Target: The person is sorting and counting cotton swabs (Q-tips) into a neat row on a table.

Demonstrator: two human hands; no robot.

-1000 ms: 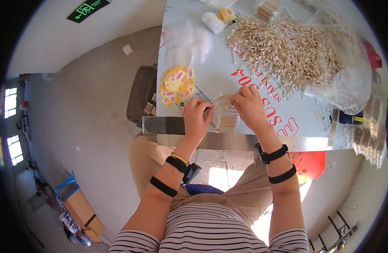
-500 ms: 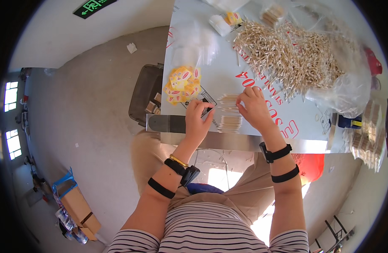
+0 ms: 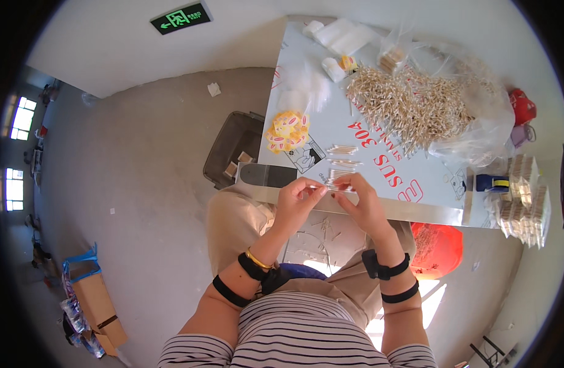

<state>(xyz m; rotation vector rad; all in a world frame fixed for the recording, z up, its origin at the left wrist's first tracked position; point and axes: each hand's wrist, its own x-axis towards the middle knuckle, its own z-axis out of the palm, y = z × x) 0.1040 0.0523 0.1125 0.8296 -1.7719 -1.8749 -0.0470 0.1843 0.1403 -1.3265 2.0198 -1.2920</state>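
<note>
Near the table's front edge, both my hands are at the lower row of cotton swabs [image 3: 340, 174], which lie side by side. My left hand [image 3: 297, 201] has its fingertips pinched at the left end of the nearest swabs. My right hand [image 3: 365, 205] bends thumb and forefinger around the right end of the same row; its fingers partly hide the swabs. Just beyond lie a few loose swabs [image 3: 345, 162] and another small row of swabs [image 3: 342, 149]. A big heap of cotton swabs [image 3: 411, 104] spreads over the far right of the table.
Yellow-and-white paper labels [image 3: 288, 130] are piled left of the rows, with clear plastic bags [image 3: 303, 92] beyond. A dark strip [image 3: 266, 175] lies at the front left edge. A grey bin [image 3: 233, 144] stands left; bagged swab bundles [image 3: 524, 205] and a tape dispenser [image 3: 492, 183] sit right.
Both hands have come nearer to me, from the farther swabs to the lower row at the front edge. The whole view has shifted, and the table appears farther right.
</note>
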